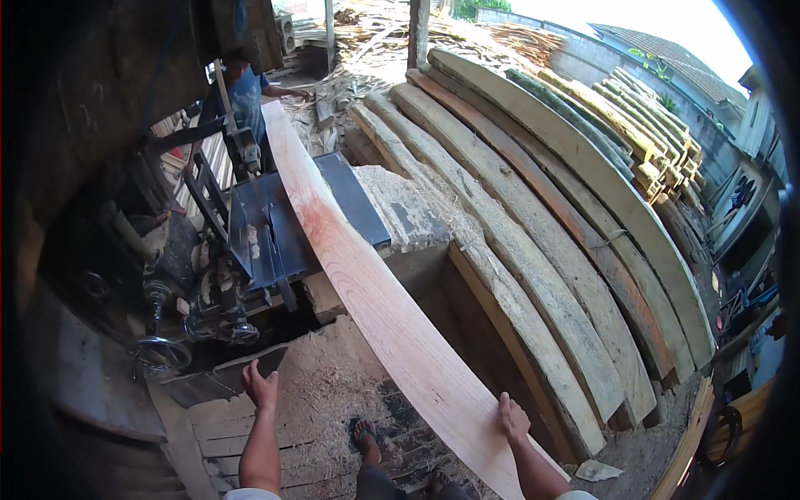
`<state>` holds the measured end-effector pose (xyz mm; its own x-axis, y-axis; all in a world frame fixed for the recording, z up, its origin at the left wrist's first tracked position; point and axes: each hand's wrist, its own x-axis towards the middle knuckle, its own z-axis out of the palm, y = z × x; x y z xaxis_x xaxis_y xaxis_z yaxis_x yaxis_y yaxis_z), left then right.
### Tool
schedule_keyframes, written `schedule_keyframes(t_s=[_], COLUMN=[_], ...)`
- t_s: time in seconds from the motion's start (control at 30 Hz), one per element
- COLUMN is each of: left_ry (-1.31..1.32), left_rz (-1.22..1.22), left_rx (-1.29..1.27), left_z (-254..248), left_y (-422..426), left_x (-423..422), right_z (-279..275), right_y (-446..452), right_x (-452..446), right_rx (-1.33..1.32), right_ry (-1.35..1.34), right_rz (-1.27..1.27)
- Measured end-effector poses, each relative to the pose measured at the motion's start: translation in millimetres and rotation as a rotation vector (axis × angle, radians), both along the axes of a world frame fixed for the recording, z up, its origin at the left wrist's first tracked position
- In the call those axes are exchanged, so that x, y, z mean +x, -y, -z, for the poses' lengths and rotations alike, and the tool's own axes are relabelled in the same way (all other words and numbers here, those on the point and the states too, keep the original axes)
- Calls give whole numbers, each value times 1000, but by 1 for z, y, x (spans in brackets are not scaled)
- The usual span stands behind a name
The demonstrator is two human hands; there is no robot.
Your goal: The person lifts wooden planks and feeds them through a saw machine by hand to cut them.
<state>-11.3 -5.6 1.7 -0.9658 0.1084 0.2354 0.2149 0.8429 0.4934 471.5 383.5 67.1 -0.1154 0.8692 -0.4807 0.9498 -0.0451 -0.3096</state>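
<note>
A long, freshly sawn wooden plank [375, 292] runs from the bandsaw table [354, 196] down toward my body. Its far end lies beside the saw's guide, near a co-worker in a blue shirt. My right hand [512, 419] grips the plank's right edge near its close end; part of the fingers is hidden. My left hand [260, 385] is raised off to the left of the plank, fingers apart, holding nothing. It is over the sawdust-strewn floor, below the bandsaw's metal handwheel [160, 354].
Several thick rough slabs [533, 225] lie side by side to the right of the plank. Behind them logs [667, 142] are stacked along a wall. The co-worker [247, 104] stands beyond the saw, one arm stretched right. Sawdust [329, 375] covers the boards underfoot.
</note>
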Motion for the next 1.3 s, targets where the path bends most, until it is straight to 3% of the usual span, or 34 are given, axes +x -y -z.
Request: schedule_keyframes(t_s=[0.03,0.1,0.13,0.2,0.27,0.3,0.33,0.43,0.5,0.53,0.57,0.6,0.7,0.77,0.87,0.93,1.0,1.07,1.1,1.17,1.2,1.27,1.3], left_ry=[111,439,649,1054,1302,1409,1522,1713,1119,1025,987,949,915,883,871,837,774,1039,1000,1048,1077,1410,1434], left_rz=[29,149,220,414,414,401,378,229,-89,-232,-219,-228,-198,-170,-135,-112,-74,-115,-77,7,48,-37,-80], left_rx=[73,124,198,424,395,421,458,738,920,741,753,561,495,558,622,630,811,679,682,861,950,1171,1208], left_z=[7,23,42,68,9,-7,-16,60,45,0,33,10,23,2,-24,-4,38,96,130,110,100,43,52], left_y=[-4,-13,-15,-16,-27,-33,-36,-34,-39,-28,-3,18,82,115,145,164,170,176,178,177,177,182,181], left_x=[50,164,222,342,454,497,539,634,674,672,671,670,694,728,807,871,943,1013,1053,1120,1154,1221,1258], right_z=[-7,34,28,56,-6,58,60,50,57,75,63,46,69,91,67,78,110,121,126,132,122,85,81], right_y=[-6,-18,-11,-18,23,29,34,90,134,153,176,196,250,282,315,331,336,335,334,328,331,338,342], right_x=[12,54,76,142,188,220,224,220,207,207,206,206,227,267,346,409,477,552,588,663,696,754,784], right_rx=[-172,-220,-197,-391,-584,-435,-415,-417,-391,-358,-377,-399,-400,-209,-271,-304,-316,-323,-325,-333,-391,-505,-449], right_ry=[-62,-402,-488,-329,-112,-302,-322,-331,-341,-352,-364,-373,-350,-381,-433,-423,-369,-510,-539,-409,-366,-283,-280], right_rz=[-81,-318,-305,-448,-354,-349,-365,-413,-430,-446,-479,-512,-589,-934,-776,-760,-721,-745,-765,-841,-751,-572,-612])
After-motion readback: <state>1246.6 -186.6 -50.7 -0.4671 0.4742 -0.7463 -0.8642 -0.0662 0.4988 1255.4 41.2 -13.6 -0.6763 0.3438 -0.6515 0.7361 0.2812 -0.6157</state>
